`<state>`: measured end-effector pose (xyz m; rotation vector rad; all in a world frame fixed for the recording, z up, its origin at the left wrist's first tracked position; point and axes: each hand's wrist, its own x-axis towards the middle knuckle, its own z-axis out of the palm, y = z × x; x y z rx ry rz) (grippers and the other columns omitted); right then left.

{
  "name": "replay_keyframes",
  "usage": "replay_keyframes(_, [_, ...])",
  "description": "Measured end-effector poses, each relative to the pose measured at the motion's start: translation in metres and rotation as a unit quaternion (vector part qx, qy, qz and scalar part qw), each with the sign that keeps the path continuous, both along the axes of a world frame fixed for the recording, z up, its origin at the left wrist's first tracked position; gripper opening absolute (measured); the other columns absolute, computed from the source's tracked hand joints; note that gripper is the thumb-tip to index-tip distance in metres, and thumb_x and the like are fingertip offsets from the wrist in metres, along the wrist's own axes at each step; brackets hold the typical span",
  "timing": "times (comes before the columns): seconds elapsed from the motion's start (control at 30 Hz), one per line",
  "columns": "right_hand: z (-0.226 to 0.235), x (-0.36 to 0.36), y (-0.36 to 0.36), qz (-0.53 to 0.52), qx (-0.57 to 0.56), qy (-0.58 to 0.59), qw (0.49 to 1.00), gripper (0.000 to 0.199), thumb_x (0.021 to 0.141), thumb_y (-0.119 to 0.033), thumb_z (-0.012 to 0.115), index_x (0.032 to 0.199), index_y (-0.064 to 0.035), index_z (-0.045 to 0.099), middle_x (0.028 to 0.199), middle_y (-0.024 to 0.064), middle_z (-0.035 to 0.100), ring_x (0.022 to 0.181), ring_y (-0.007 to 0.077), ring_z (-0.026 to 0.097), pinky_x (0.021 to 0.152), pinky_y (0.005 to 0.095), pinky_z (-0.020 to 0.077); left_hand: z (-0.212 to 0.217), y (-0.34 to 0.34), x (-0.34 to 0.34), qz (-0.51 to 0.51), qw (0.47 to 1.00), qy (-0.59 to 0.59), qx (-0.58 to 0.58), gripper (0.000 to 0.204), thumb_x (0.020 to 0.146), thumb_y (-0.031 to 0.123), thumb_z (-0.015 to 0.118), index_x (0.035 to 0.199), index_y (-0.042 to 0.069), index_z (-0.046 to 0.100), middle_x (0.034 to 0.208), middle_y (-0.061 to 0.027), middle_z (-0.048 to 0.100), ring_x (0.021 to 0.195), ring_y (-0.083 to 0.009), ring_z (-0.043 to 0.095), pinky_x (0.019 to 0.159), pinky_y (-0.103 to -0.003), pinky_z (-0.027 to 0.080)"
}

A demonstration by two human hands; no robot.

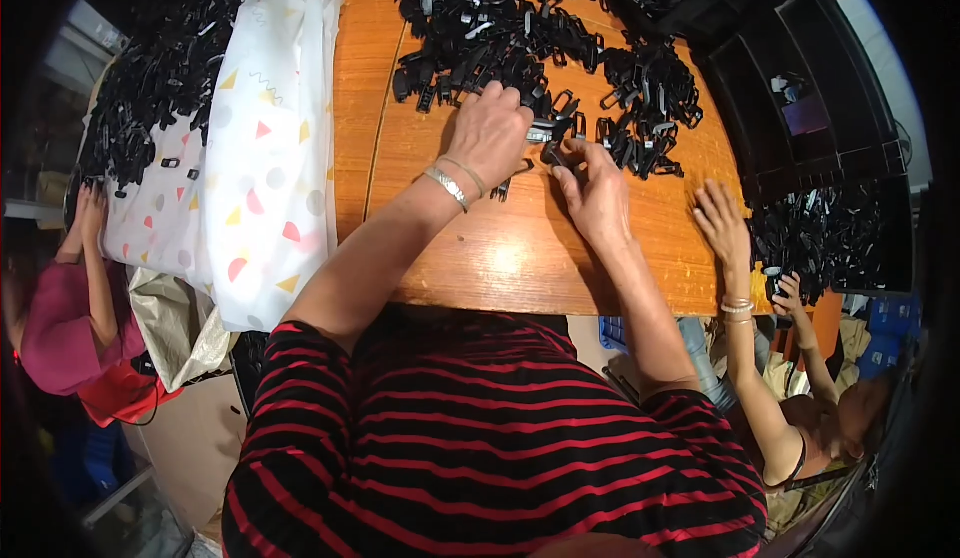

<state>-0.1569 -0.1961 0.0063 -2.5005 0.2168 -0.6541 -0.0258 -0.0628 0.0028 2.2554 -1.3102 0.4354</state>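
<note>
Over the wooden table point(470, 248), my left hand point(490, 133) is curled at the near edge of a heap of small black plastic clips point(500, 33). Its fingertips are turned down and away, so whatever they grip is hidden. Beside its thumb side lies a black piece with a silvery part point(541, 132). To the right, my right hand point(602, 198) pinches a small black clip point(553, 154) between thumb and fingers. The two hands are close together but apart. A few loose clips point(501, 190) lie just below my left hand.
A second clip pile point(650, 98) sits at the table's right. A white patterned cloth point(270, 158) covers the left side, with more clips point(165, 98) beyond. At right, a co-worker's hand point(722, 220) rests on the table edge near a black bin point(835, 233) of clips. Another person point(75, 308) works at far left.
</note>
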Motion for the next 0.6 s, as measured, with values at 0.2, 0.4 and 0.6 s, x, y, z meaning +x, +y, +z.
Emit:
replay_keyframes(0.2, [0.023, 0.008, 0.016, 0.014, 0.000, -0.070, 0.997, 0.020, 0.085, -0.005, 0.065, 0.103, -0.0001, 0.060, 0.091, 0.0142, 0.059, 0.073, 0.0264, 0.062, 0.062, 0.0315, 0.0500, 0.016, 0.023, -0.020, -0.008, 0.998, 0.009, -0.061, 0.015, 0.073, 0.012, 0.072, 0.084, 0.004, 0.065, 0.083, -0.0085, 0.061, 0.080, -0.0280, 0.057, 0.072, -0.039, 0.046])
replay_keyframes(0.4, [0.017, 0.007, 0.033, 0.069, 0.124, -0.012, 0.990, 0.023, 0.083, -0.003, 0.067, 0.104, 0.0004, 0.057, 0.090, 0.0125, 0.058, 0.075, 0.0231, 0.063, 0.061, 0.0322, 0.0507, 0.018, 0.050, -0.030, -0.058, 0.823, 0.524, -0.211, 0.024, 0.084, 0.009, 0.069, 0.104, -0.003, 0.064, 0.084, -0.0076, 0.067, 0.071, -0.0143, 0.063, 0.066, -0.028, 0.052])
replay_keyframes(0.6, [0.012, 0.004, 0.053, 0.094, 0.384, 0.052, 0.917, 0.011, 0.093, -0.008, 0.059, 0.101, -0.0021, 0.054, 0.071, 0.0007, 0.060, 0.062, 0.0061, 0.057, 0.053, 0.0177, 0.0434, 0.000, 0.070, -0.035, -0.108, 0.768, 0.562, -0.286, 0.025, 0.087, 0.005, 0.066, 0.110, -0.003, 0.061, 0.085, -0.0013, 0.063, 0.074, -0.0076, 0.059, 0.067, -0.021, 0.049])
